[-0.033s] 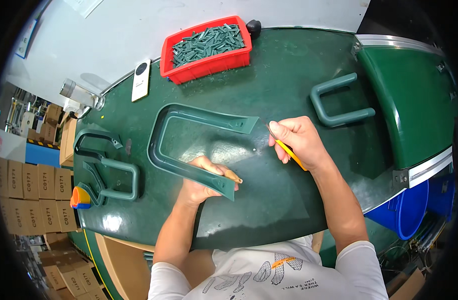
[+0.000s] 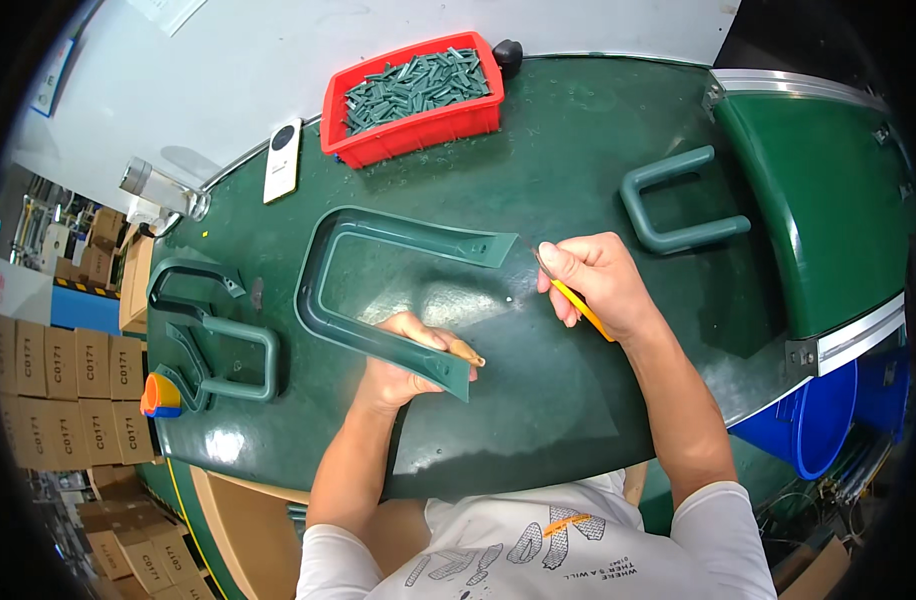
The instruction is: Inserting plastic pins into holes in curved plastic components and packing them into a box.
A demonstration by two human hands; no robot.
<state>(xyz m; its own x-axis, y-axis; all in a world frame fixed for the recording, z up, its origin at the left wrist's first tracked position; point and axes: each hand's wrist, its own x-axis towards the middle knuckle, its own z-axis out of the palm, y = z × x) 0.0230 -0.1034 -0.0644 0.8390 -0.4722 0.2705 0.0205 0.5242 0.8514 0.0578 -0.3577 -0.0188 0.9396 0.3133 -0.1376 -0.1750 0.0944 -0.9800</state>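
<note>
U-shaped green plastic frame [image 2: 378, 290] lies flat near the middle of the dark green desk [image 2: 578, 160], its bend toward nine o'clock and its two arms running toward three and five o'clock. It looks like a thin moulded channel with a raised rim: probably light, fairly stiff along each arm yet springy across the open end, and smooth enough to slide on the desk unless pinned. The arms offer the best hold, pressed down from above or gripped across the rim near an end.

The left hand [image 2: 408, 355] does just that, fingers curled over the nearer arm close to its free end, pressing it to the desk. The right hand [image 2: 603, 285] is closed round a yellow-handled trimming knife [image 2: 578, 300], its slim tip reaching toward the end of the farther arm at about ten o'clock from the fist; whether the tip touches the plastic I cannot tell.

Outward, a smaller green U-shaped piece [image 2: 678, 205] lies at two o'clock, a red bin [image 2: 418, 125] of small green parts at twelve, a white remote-like device [image 2: 281, 160] at eleven, and more green frames [image 2: 213, 335] at nine.
</note>
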